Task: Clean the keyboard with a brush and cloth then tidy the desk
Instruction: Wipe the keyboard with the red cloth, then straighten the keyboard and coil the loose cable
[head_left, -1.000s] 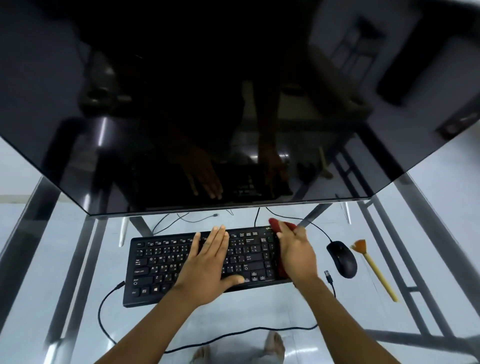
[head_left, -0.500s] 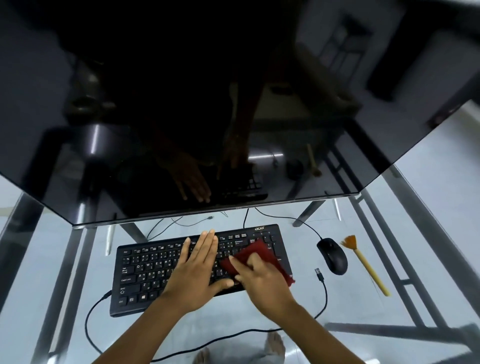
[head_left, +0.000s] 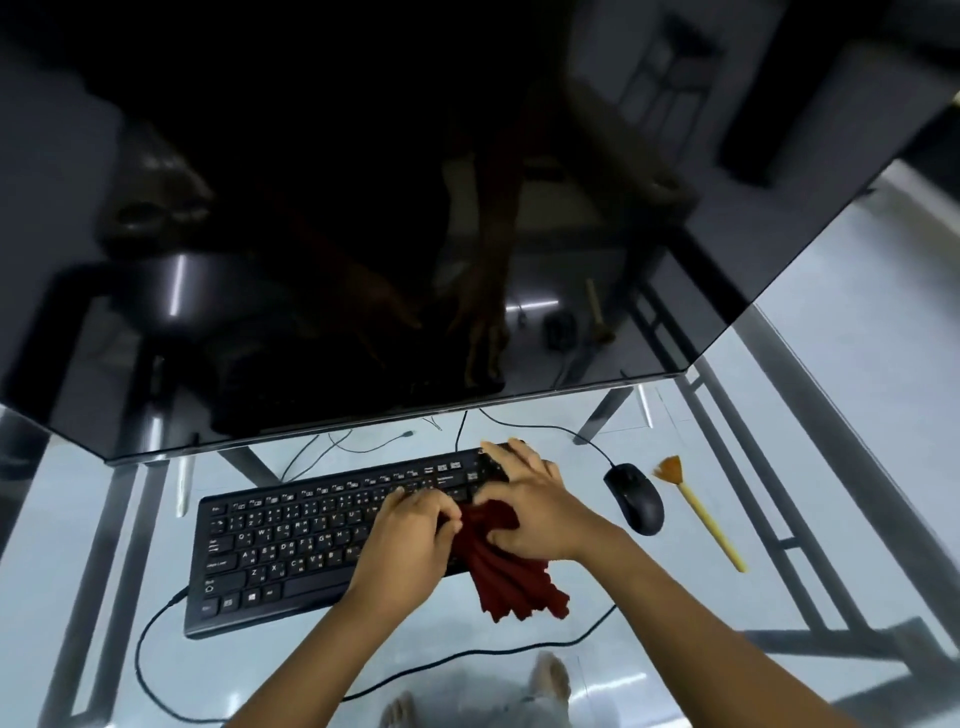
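Observation:
A black keyboard (head_left: 291, 545) lies on the glass desk under a big dark monitor. Over its right half both my hands pinch a dark red cloth (head_left: 506, 577), which hangs bunched past the keyboard's front edge. My left hand (head_left: 410, 540) grips the cloth's top left. My right hand (head_left: 535, 509) holds the top right, with some fingers stretched over the keyboard's far right corner. A yellow-handled brush (head_left: 698, 514) with orange bristles lies on the glass to the right of the mouse, away from both hands.
A black mouse (head_left: 635, 496) sits between keyboard and brush. The tilted monitor (head_left: 363, 208) overhangs the desk's back half. Black cables (head_left: 156, 639) loop in front of the keyboard. Metal frame bars (head_left: 779, 519) and my feet show through the glass.
My right hand slid the cloth from the keyboard's right end toward the middle. My left hand left the keys and took hold of the cloth, which now hangs bunched between both hands.

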